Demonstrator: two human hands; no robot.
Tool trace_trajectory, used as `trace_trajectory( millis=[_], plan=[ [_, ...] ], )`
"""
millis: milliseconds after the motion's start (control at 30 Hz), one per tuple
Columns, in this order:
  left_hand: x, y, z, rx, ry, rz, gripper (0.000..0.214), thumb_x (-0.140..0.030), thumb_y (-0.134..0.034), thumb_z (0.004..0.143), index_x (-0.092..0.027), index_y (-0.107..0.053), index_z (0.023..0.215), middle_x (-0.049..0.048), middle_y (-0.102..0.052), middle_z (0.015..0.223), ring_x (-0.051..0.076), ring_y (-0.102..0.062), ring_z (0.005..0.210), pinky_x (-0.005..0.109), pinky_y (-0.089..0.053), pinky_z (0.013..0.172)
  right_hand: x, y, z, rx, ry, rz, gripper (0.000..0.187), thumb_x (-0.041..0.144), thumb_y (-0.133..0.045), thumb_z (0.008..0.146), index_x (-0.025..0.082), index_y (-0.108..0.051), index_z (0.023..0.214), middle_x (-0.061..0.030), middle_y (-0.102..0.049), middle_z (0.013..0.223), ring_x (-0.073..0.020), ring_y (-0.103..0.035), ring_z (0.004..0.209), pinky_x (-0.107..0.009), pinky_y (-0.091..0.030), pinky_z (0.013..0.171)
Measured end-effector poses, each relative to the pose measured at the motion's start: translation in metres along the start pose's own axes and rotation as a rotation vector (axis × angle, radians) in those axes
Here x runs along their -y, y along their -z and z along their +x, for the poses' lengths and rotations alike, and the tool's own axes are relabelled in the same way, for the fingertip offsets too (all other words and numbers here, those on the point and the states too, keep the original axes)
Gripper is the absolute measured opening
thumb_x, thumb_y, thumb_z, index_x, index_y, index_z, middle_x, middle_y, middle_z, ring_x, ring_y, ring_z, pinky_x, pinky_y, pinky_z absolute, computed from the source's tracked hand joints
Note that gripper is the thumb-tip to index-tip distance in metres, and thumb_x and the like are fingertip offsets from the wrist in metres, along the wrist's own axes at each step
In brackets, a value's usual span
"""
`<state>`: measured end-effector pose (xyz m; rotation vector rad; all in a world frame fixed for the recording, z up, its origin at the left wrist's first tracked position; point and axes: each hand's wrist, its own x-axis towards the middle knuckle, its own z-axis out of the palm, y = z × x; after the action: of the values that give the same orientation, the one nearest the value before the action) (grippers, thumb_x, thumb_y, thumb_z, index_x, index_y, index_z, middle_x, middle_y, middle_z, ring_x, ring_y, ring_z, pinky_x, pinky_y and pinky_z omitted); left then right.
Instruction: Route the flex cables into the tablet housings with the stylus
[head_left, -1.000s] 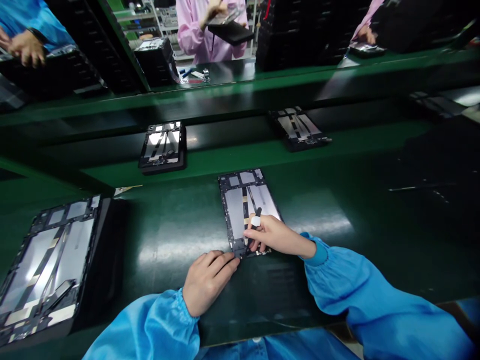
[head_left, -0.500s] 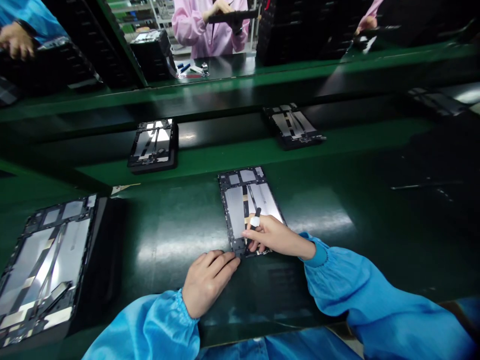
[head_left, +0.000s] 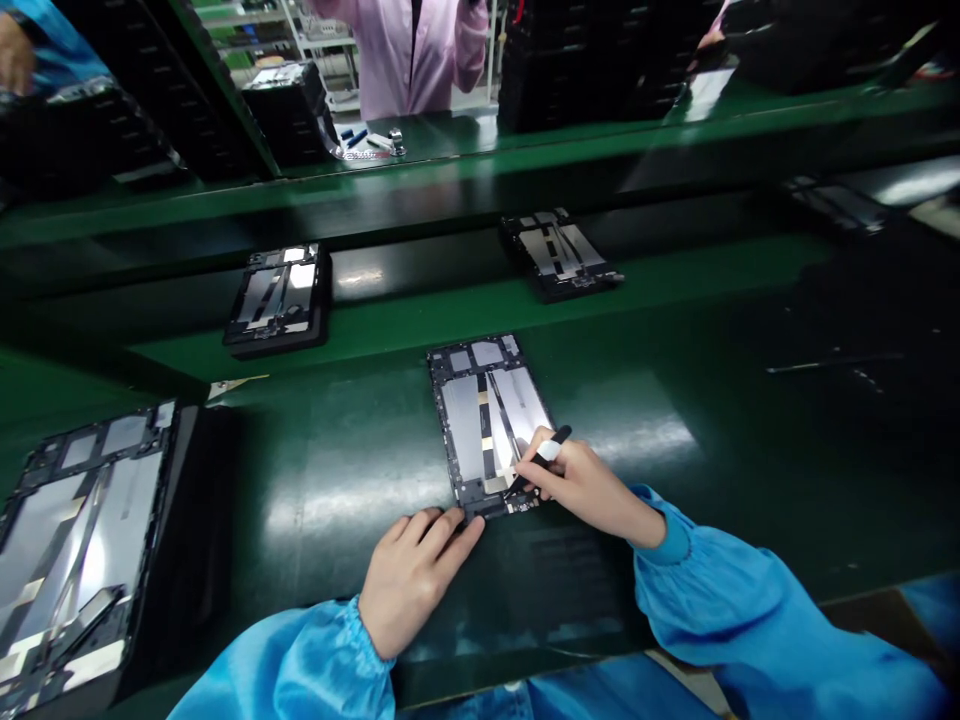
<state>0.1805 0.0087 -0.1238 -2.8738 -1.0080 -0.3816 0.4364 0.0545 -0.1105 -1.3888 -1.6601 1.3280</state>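
Head view: tablet (head_left: 463,425) lengthwise toward surface's (head_left: 330,450) far edge; left hand (head_left: 409,575) flat at near-left corner, right hand (head_left: 585,485) pinching tool (head_left: 560,435).

Tablet chassis (head_left: 491,420) lies on workbench (head_left: 337,460). Second chassis (head_left: 82,540): near left. Third chassis (head_left: 274,295): far left. Fourth chassis (head_left: 561,252): far, slightly right.

Across from us, a person in a pink coat (head_left: 409,60) stands behind a green ledge (head_left: 420,160), with metal shelving (head_left: 247,30) farther back. On the ledge we see a tall black stack (head_left: 577,60), a shorter black stack (head_left: 281,115) and, near the shorter one, small blue and white pieces (head_left: 358,139). At our upper left we catch another person's blue sleeve (head_left: 64,55).
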Motion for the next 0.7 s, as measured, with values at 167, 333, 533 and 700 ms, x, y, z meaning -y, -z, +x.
trace_trajectory(
  millis=[167, 333, 533, 700],
  plan=[
    [0.0006, -0.0029, -0.0013, -0.006, 0.021, -0.022, 0.040, -0.013, -0.027, 0.103, -0.020, -0.057, 0.129, 0.0091, -0.063, 0.112, 0.021, -0.056, 0.099, 0.032, -0.047, 0.079, 0.0011, -0.0002, -0.0071, -0.002, 0.056, -0.113, 0.020, 0.035, -0.057, 0.094, 0.021, -0.062, 0.080, -0.0007, -0.063, 0.074, -0.0183, -0.064, 0.067, -0.029, -0.047, 0.059],
    [0.0005, -0.0067, -0.0023, -0.041, 0.015, -0.047, 0.036, -0.012, -0.034, 0.101, -0.019, -0.057, 0.129, 0.0106, -0.061, 0.118, 0.023, -0.056, 0.103, 0.034, -0.047, 0.080, -0.0028, -0.0030, -0.0054, -0.003, 0.005, -0.002, 0.020, 0.037, -0.059, 0.093, 0.021, -0.059, 0.080, 0.0000, -0.066, 0.069, -0.0192, -0.066, 0.065, -0.029, -0.049, 0.058],
    [-0.0006, -0.0078, 0.0013, -0.037, -0.001, -0.023, 0.042, -0.009, -0.031, 0.100, -0.020, -0.054, 0.134, 0.0112, -0.061, 0.116, 0.022, -0.058, 0.099, 0.034, -0.048, 0.077, -0.0051, -0.0028, -0.0058, 0.002, -0.026, 0.001, 0.019, 0.036, -0.059, 0.092, 0.021, -0.058, 0.081, -0.0006, -0.067, 0.069, -0.0203, -0.069, 0.066, -0.029, -0.050, 0.058],
    [-0.0015, -0.0081, 0.0003, -0.035, 0.009, -0.004, 0.042, -0.009, -0.031, 0.100, -0.020, -0.053, 0.134, 0.0110, -0.061, 0.115, 0.022, -0.057, 0.097, 0.033, -0.047, 0.077, -0.0019, -0.0023, -0.0057, 0.009, -0.034, -0.004, 0.019, 0.036, -0.059, 0.092, 0.021, -0.058, 0.081, -0.0013, -0.068, 0.069, -0.0213, -0.069, 0.066, -0.029, -0.051, 0.058]
  ],
)
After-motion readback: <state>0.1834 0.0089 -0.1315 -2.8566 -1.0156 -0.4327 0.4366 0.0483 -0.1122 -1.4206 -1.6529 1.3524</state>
